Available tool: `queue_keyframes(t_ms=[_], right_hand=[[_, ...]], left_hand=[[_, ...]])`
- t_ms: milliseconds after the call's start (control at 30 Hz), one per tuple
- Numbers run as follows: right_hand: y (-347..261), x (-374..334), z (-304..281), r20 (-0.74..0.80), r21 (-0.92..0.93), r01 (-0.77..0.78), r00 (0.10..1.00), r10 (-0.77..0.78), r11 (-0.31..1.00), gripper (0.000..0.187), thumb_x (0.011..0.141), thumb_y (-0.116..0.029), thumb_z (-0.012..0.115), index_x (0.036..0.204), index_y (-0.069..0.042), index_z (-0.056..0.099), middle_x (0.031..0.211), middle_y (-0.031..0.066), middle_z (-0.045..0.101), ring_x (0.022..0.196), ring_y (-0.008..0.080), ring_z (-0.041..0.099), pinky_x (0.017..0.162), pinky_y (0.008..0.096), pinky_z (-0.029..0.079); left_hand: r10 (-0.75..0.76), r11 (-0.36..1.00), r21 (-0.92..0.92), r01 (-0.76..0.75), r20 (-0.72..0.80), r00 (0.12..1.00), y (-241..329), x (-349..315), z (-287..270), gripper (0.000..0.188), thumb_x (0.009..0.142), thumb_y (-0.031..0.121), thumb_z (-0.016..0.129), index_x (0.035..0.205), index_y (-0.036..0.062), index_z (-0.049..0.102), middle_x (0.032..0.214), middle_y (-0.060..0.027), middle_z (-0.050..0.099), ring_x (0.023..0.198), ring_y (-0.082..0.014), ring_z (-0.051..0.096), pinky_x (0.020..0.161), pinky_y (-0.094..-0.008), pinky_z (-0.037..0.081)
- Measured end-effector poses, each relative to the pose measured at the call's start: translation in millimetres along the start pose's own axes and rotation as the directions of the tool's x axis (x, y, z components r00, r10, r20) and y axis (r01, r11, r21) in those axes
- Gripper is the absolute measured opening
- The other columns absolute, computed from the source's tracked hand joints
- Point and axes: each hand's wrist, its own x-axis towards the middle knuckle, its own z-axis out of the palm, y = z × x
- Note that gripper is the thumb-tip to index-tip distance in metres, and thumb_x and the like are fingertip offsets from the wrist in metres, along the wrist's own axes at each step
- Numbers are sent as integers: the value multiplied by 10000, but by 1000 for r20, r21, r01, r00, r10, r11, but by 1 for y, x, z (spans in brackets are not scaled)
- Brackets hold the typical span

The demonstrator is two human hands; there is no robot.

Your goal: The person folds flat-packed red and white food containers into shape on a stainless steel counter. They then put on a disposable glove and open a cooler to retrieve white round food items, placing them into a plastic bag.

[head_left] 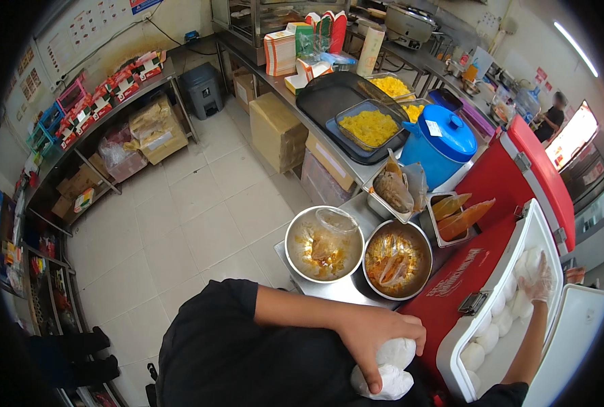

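Note:
My left hand (383,342) is bare and curled around two white, rounded wrapped bundles (395,380), held close against my dark shirt. What is inside the wrapping cannot be seen. My right hand (538,281), in a clear plastic glove, reaches into the white-lined red cooler box (444,288). Its fingers look stretched out over more white round bundles (488,337), which lie in rows along the cooler's inner wall. Whether the right hand grips one of them is hard to make out. The cooler's red lid (539,183) stands raised.
Left of the cooler, two sauce-smeared steel bowls (294,266) (419,288) hold plastic bags. Behind them stand metal containers (391,203) (444,236) with bagged food, a blue lidded drum (424,152) and trays of yellow food (368,127). Shelving (105,146) lines the left wall. Another person (553,119) stands far right.

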Motion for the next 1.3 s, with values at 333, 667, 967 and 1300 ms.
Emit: queue_keyframes(t_ms=[333,667,967,1300], right_hand=[[-21,36,18,-240,94,152,963,-126,984,742,632,-322,797,1269,-123,472,1239,140,546,1124,289,528,951,403,421],[-129,-91,-222,-407,634,672,710,-575,381,714,674,-240,792,1292,-118,454,1178,103,566,1074,241,575,894,377,512],[-314,-243,-153,-588,160,987,101,-802,7,184,872,-268,567,960,-107,582,1085,97,542,966,293,530,798,368,456],[-112,-92,-183,-318,327,676,737,-596,661,324,860,-185,595,1158,-85,516,1113,118,588,1024,264,583,881,365,490]], left_hand=[[28,999,-50,-13,320,947,0,9,-2,734,699,449,724,1281,83,467,1299,-191,388,1203,-359,405,1014,-396,325],[-202,918,-305,255,195,960,-31,-17,-12,749,743,454,696,1322,79,403,1342,-173,371,1328,-311,251,1079,-429,217],[-515,486,-684,543,278,811,-60,-35,-1,940,646,588,704,1330,22,394,1346,-145,374,1281,-278,364,1066,-401,271],[-223,862,-398,315,262,939,-20,-10,-13,1188,479,930,496,1284,58,452,1410,-243,264,1329,-374,249,1055,-498,220]])
